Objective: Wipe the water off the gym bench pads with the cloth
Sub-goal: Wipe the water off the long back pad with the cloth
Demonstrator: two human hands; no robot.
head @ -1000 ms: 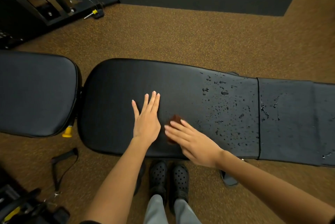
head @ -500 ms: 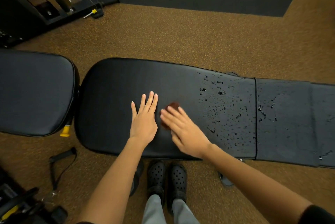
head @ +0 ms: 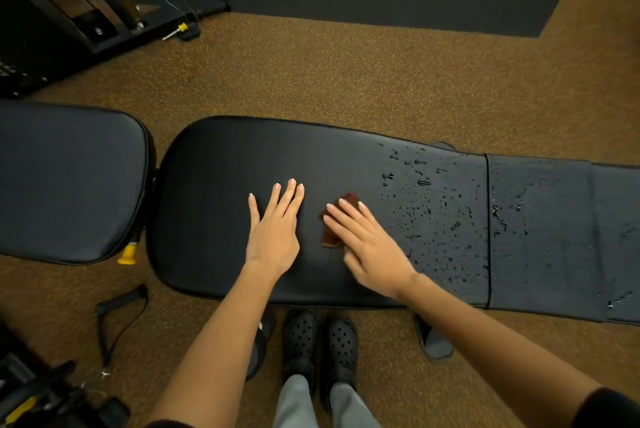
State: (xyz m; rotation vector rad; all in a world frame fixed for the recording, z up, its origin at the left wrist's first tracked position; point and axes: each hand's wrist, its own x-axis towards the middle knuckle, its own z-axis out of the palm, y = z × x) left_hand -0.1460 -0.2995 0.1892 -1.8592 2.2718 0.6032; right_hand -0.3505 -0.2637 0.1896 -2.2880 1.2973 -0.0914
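Brown gym carpet under the long pad (head: 242, 157). Your right hand (head: 367, 244) presses the cloth (head: 341, 219) flat mid-pad, left hand (head: 273, 230) open flat beside it. That little cloth could just smear the droplets (head: 433, 206) to its right, or soak through.

Grey trousers (head: 294, 403) — black perforated clogs (head: 299, 337)

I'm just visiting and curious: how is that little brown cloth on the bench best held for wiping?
From above, flat fingers pressing its top, as the right hand does now. The cloth lies folded flat on the bench pad, so no edge stands up to pinch.
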